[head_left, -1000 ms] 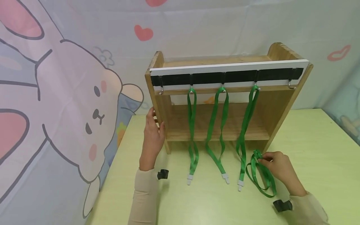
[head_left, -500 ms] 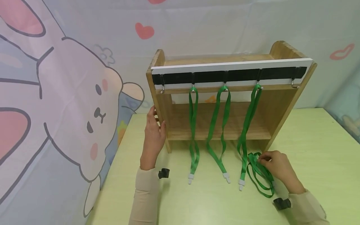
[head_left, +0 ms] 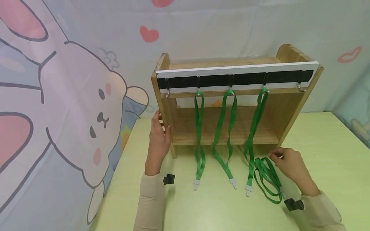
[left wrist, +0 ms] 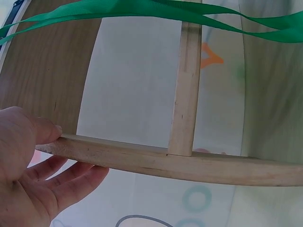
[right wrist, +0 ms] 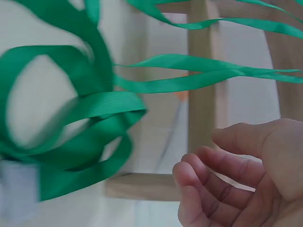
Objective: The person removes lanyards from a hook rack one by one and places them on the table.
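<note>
My left hand grips the left side panel of a wooden shelf. In the left wrist view, the thumb lies on one face of the panel and the fingers on the other. Three green lanyards with white clips hang from hooks: a left one, a middle one and a right one. A fourth green lanyard lies looped on the table near the shelf's right foot. Just beyond it is my right hand, loosely curled and holding nothing, its fingertips apart from the lanyard.
A white board with a black strip and several metal hooks runs across the shelf's upper front. The outer left hook and outer right hook bear nothing. Behind the yellow-green table hangs a printed cloth.
My right hand has let go of the looped lanyard, which now lies on the table, and moved slightly away and to the right. My left hand keeps its hold on the shelf.
</note>
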`<control>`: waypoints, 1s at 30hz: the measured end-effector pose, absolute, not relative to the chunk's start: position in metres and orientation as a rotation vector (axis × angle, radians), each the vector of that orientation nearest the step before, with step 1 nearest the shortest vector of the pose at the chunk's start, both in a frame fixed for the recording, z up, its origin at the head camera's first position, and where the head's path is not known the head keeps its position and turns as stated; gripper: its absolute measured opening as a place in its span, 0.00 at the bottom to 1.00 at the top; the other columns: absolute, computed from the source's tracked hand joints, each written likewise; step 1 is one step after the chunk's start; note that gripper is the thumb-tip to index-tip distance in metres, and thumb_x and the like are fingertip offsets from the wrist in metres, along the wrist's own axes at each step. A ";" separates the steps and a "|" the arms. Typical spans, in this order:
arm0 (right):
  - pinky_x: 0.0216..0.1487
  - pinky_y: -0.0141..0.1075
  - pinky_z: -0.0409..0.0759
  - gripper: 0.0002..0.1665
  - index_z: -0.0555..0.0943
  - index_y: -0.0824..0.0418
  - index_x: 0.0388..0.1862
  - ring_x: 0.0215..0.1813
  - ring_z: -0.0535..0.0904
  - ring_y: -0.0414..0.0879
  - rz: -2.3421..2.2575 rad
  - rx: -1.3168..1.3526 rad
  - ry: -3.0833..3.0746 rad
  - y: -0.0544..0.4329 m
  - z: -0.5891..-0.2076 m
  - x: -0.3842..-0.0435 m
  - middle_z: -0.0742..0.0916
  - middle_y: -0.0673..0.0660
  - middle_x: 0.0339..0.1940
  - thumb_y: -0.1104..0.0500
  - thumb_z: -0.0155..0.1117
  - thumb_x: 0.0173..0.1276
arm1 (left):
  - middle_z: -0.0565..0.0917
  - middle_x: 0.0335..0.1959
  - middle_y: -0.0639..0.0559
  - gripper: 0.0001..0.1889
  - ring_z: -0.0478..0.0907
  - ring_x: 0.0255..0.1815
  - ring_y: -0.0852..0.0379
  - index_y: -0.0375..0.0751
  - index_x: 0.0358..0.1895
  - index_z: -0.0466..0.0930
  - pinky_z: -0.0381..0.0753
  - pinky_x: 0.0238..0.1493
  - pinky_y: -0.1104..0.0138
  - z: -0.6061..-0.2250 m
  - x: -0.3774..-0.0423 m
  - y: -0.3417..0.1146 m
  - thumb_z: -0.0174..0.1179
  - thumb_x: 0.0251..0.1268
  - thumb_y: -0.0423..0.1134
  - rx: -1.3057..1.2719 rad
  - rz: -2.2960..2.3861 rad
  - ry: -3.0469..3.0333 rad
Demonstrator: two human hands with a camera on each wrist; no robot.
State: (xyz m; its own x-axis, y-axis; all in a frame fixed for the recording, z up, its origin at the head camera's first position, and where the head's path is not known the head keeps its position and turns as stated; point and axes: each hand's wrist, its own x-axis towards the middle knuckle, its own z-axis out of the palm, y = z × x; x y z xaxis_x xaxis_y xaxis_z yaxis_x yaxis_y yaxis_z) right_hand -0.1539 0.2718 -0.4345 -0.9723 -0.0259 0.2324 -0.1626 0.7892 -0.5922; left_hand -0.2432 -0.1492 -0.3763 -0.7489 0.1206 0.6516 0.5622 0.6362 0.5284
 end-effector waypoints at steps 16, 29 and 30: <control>0.23 0.23 0.70 0.05 0.86 0.70 0.38 0.23 0.76 0.32 0.892 0.212 -2.295 0.243 -0.374 -0.166 0.88 0.63 0.27 0.67 0.65 0.68 | 0.68 0.62 0.28 0.32 0.78 0.52 0.34 0.31 0.75 0.48 0.87 0.43 0.50 -0.377 -0.241 -0.149 0.54 0.76 0.28 -0.483 -1.039 -2.295; 0.35 0.16 0.70 0.09 0.84 0.73 0.44 0.31 0.74 0.18 1.008 0.175 -2.001 0.216 -0.337 -0.178 0.88 0.66 0.32 0.67 0.64 0.70 | 0.70 0.60 0.28 0.32 0.79 0.51 0.34 0.31 0.75 0.49 0.88 0.40 0.51 -0.378 -0.245 -0.149 0.55 0.74 0.26 -0.509 -1.017 -2.249; 0.36 0.15 0.70 0.09 0.84 0.73 0.44 0.32 0.74 0.19 1.013 0.181 -1.996 0.214 -0.335 -0.179 0.88 0.66 0.33 0.67 0.64 0.70 | 0.70 0.60 0.28 0.32 0.79 0.50 0.35 0.31 0.75 0.50 0.88 0.39 0.52 -0.378 -0.245 -0.149 0.55 0.74 0.26 -0.511 -1.010 -2.247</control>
State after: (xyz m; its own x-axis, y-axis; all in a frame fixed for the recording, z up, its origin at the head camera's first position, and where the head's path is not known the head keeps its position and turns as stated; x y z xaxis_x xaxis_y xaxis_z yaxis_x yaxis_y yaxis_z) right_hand -0.1789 0.2144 -0.3352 -0.6142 0.2356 0.7531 -0.4686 0.6590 -0.5883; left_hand -0.2450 -0.1487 -0.3778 -0.7360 0.0934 0.6705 0.5635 0.6334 0.5303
